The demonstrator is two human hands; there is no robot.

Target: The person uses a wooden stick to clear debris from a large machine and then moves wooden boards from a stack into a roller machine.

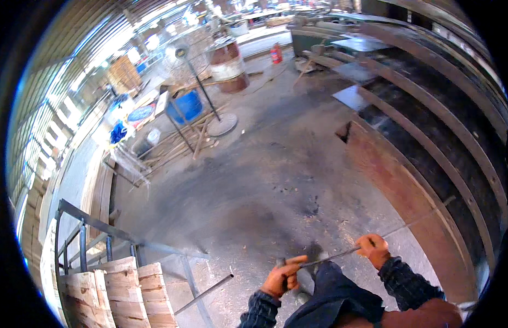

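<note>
A long thin rod [330, 257] runs slantwise in front of my body, from lower left to upper right. My left hand [280, 279] is closed at its near end, around a short dark piece that seems to lie across the rod like a grip; the index finger stretches along the rod. Farther along, my right hand [373, 249] wraps around the rod. Past that hand the rod reaches over the rust-brown steel side [396, 191] of a large rack, its far end close to the dark slots. What that end touches is too small to tell.
The rack's curved steel beams [412, 117] fill the right side. At lower left, wooden boards [117, 292] stand by a metal frame [95, 223], with a bar [204, 293] jutting out. Farther off are a pedestal fan [202, 87], a blue tub [185, 106], a drum [227, 65] and a fire extinguisher [276, 53].
</note>
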